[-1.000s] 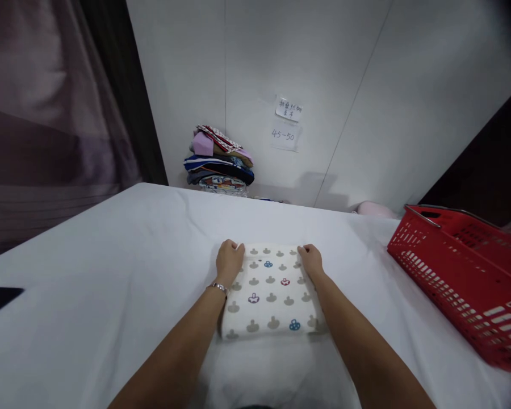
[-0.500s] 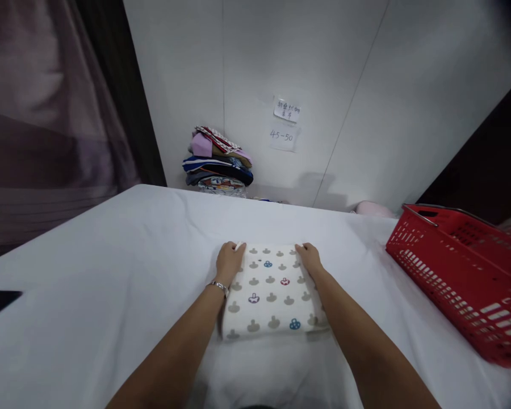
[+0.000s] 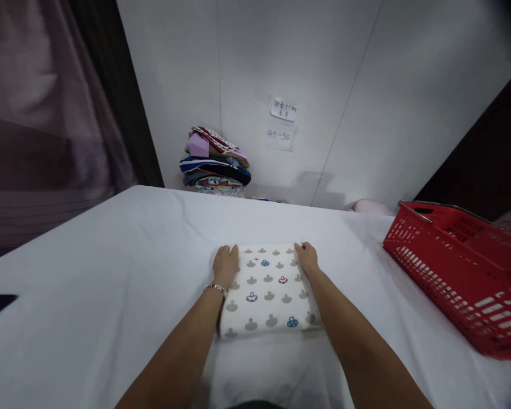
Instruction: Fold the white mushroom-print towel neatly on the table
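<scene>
Two human arms, bare all the way to the bottom crop. Left forearm (image 3: 181,343) narrows to a wrist with one bracelet (image 3: 217,288): thin, silver-toned, shiny, looks segmented like links, crosses the top of the wrist. Chain or watch band, can't tell at this res; clasp detail too small to read. Left grip (image 3: 225,267): plain bare hand, rounded knuckles, nails too small to make out. Right grip (image 3: 307,259): same, bare hand. Right forearm (image 3: 357,338): bare, wrist included, smooth outline. Bottom centre: dark rounded edge (image 3: 258,404), cropped; can't tell if it's clothing.
</scene>
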